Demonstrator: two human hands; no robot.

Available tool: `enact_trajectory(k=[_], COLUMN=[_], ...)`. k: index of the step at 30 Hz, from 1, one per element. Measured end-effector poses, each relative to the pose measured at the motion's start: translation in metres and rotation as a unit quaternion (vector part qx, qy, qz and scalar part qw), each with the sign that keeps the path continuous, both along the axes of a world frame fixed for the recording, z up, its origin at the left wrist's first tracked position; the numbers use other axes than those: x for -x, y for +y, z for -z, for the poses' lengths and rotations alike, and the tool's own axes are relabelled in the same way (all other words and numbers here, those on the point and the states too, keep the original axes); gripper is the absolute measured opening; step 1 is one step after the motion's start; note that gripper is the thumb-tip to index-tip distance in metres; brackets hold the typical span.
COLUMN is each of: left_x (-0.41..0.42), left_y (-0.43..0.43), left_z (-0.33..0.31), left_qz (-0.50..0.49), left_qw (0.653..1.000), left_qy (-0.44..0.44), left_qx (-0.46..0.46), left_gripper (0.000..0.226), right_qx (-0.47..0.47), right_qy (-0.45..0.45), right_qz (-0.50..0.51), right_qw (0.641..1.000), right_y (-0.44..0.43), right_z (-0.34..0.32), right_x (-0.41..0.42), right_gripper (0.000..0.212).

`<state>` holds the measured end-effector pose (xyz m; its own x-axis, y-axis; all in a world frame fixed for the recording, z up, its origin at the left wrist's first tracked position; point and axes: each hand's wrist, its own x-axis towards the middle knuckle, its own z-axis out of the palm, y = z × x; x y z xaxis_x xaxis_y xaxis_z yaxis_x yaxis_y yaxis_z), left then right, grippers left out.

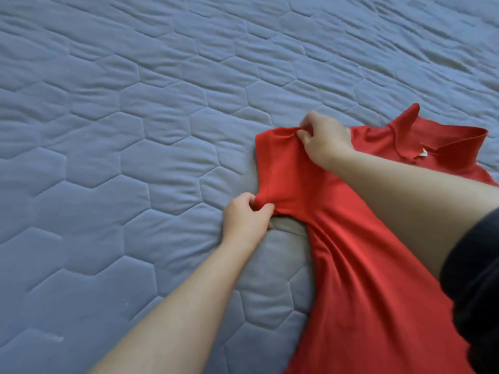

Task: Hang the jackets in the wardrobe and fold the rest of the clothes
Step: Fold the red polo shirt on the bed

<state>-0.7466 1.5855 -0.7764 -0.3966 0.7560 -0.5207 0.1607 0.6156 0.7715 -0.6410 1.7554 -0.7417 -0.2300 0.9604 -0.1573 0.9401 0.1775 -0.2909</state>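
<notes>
A red polo shirt (364, 252) lies spread on a blue-grey quilted bedcover (135, 130) stitched in hexagons, and both hands hold it by one short sleeve (283, 168). The left hand (247, 220) is curled at the sleeve's nearer corner, with thumb and fingers (263, 209) pinching a small bunch of red cloth between them. The right hand (325, 141) is farther off, at the sleeve's far edge, and its fingertips are clenched on a fold of cloth gathered into small creases. Between the two grips the sleeve's hem runs as a nearly straight edge, and the cloth there looks pulled fairly flat. Just below the left fingers the fabric lifts slightly off the bed and leaves a shadowed gap over the cover. From both sets of fingers the body of the shirt stretches away to the right and towards the person, with long wrinkles fanning from the underarm just beside the left grip. Beyond the right fingers, further right, the collar (432, 136) stands partly upright, with a small pale label (421, 155) showing inside it. The right forearm crosses over the shirt, and a black sleeve (478, 279) covers the upper arm near the picture's edge. The left forearm is bare and lies over the bedcover, beside the shirt's side.
</notes>
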Motion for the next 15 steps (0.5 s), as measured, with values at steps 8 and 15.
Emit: enact_trajectory(k=[8, 15], left_x=[0.0, -0.005], left_y=[0.001, 0.002], left_z=[0.02, 0.017], left_qz=[-0.092, -0.057], left_qw=[0.992, 0.997], left_qy=[-0.076, 0.024], left_qx=[0.046, 0.034], left_gripper=[0.042, 0.049], right_qx=[-0.061, 0.181], right_qy=[-0.017, -0.083], right_qz=[0.034, 0.058], right_qw=[0.997, 0.978], right_y=[-0.045, -0.083], right_z=[0.016, 0.041], right_x=[-0.027, -0.09], right_gripper=[0.057, 0.066])
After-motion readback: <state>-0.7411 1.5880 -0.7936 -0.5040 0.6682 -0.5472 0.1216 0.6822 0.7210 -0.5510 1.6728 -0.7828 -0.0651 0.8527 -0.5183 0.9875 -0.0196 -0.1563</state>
